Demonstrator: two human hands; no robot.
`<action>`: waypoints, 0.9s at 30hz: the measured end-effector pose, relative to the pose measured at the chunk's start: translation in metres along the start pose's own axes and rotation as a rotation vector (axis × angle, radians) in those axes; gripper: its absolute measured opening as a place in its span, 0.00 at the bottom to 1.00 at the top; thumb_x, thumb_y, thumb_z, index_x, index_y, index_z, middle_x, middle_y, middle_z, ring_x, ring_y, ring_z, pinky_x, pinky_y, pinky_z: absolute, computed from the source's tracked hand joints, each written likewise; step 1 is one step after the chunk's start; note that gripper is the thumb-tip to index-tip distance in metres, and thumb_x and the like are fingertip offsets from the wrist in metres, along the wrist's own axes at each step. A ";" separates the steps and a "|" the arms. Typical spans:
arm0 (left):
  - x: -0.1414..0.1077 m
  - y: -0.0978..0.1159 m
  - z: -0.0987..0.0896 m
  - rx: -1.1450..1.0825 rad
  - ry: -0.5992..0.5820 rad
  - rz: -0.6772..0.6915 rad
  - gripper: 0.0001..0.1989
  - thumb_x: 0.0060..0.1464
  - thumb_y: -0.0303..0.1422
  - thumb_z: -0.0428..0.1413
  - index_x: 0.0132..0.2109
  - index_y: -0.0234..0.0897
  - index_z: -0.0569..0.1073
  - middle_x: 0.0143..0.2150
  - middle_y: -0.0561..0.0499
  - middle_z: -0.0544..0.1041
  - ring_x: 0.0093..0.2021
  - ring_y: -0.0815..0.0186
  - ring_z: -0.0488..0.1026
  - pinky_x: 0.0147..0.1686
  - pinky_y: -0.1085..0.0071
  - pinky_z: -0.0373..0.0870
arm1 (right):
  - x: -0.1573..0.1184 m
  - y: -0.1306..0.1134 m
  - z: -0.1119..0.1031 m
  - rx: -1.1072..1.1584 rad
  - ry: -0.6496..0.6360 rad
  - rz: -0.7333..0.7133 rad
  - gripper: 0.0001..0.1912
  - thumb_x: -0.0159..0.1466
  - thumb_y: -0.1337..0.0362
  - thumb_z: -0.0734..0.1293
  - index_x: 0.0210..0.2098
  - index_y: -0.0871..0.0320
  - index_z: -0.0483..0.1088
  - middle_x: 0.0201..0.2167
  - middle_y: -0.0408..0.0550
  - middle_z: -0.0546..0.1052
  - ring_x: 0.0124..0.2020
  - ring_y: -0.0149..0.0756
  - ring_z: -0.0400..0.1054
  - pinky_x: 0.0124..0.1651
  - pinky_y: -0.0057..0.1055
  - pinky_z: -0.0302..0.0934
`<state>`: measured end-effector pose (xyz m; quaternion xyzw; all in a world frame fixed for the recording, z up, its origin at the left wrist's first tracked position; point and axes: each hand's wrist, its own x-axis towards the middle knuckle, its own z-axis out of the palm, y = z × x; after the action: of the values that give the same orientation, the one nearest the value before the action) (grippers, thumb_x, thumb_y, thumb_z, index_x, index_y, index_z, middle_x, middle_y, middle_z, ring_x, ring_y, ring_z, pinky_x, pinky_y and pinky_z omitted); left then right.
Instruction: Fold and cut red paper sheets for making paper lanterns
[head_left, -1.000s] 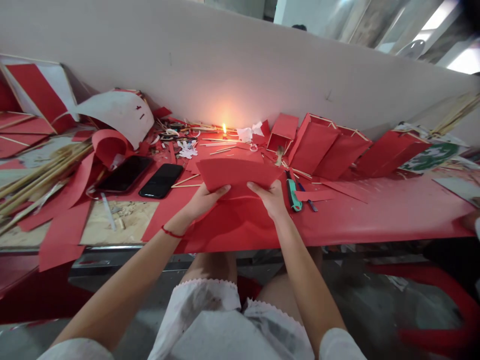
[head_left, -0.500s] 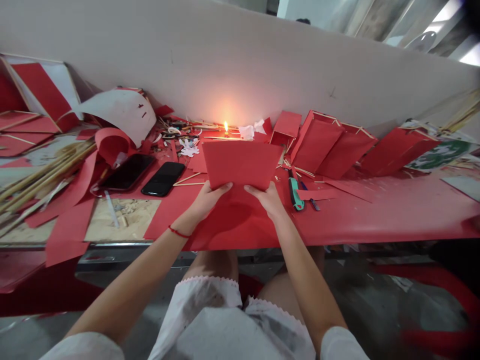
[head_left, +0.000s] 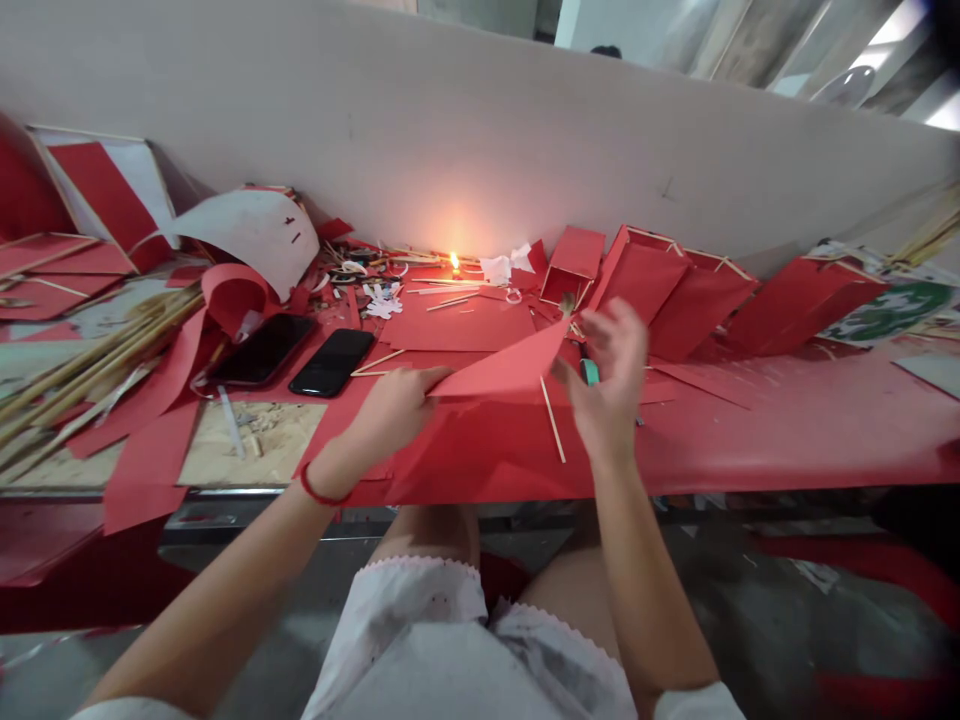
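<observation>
Head view: counter point(head_left: 787, 430), long, red-covered on the right, is crowded. Red paper boxes with pale stick edging point(head_left: 694, 300) lean at the back right; a wide right-hand swing could knock one over. Folded or bent red paper sheet point(head_left: 499, 365) sits just above the counter's near edge, between the hands. Left hand point(head_left: 401, 405) pinches its left end. Right hand point(head_left: 611, 365) is blurred, fingers spread, at the other end; can't tell if the thumb touches. One-sided support, so I'd expect sag or a stray crease. Green plastic tool handle point(head_left: 590, 372) is mostly hidden behind the right hand; snag risk, blade not visible. Thin pale wooden stick point(head_left: 553, 420) slants below the sheet; a bump could shift it. Small bare flame point(head_left: 454, 264) burns at the back, sticks and scraps near: main fire hazard if paper drifts over.
</observation>
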<state>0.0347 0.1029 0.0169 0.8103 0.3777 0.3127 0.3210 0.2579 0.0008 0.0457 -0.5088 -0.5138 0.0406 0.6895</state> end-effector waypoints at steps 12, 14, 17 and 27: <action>0.013 0.019 -0.056 -0.115 -0.079 0.090 0.18 0.48 0.50 0.65 0.26 0.41 0.80 0.22 0.52 0.77 0.24 0.64 0.72 0.29 0.68 0.71 | 0.001 0.014 -0.005 0.061 -0.151 0.112 0.05 0.59 0.59 0.75 0.33 0.51 0.81 0.31 0.42 0.83 0.36 0.41 0.78 0.44 0.39 0.72; 0.011 0.008 -0.052 -0.394 0.052 0.012 0.16 0.43 0.48 0.69 0.32 0.40 0.83 0.29 0.50 0.82 0.31 0.60 0.78 0.34 0.65 0.77 | -0.005 0.027 0.004 0.162 -0.055 0.236 0.07 0.55 0.58 0.77 0.31 0.53 0.80 0.31 0.43 0.84 0.37 0.43 0.78 0.46 0.41 0.72; 0.010 -0.007 -0.041 -0.673 0.133 -0.090 0.16 0.37 0.43 0.74 0.32 0.40 0.84 0.32 0.50 0.84 0.33 0.61 0.79 0.40 0.64 0.79 | -0.012 0.038 0.013 0.281 0.009 0.384 0.10 0.52 0.57 0.78 0.32 0.54 0.80 0.34 0.45 0.84 0.40 0.45 0.78 0.50 0.44 0.72; 0.005 -0.048 -0.002 -0.726 -0.040 -0.225 0.20 0.38 0.45 0.74 0.38 0.41 0.84 0.44 0.44 0.85 0.43 0.54 0.83 0.49 0.57 0.81 | -0.030 0.066 0.012 0.296 -0.137 0.596 0.17 0.45 0.58 0.80 0.33 0.55 0.80 0.36 0.49 0.85 0.42 0.48 0.80 0.50 0.47 0.73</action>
<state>0.0161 0.1323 -0.0171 0.6033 0.3226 0.3730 0.6268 0.2663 0.0231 -0.0240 -0.5271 -0.3762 0.3483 0.6777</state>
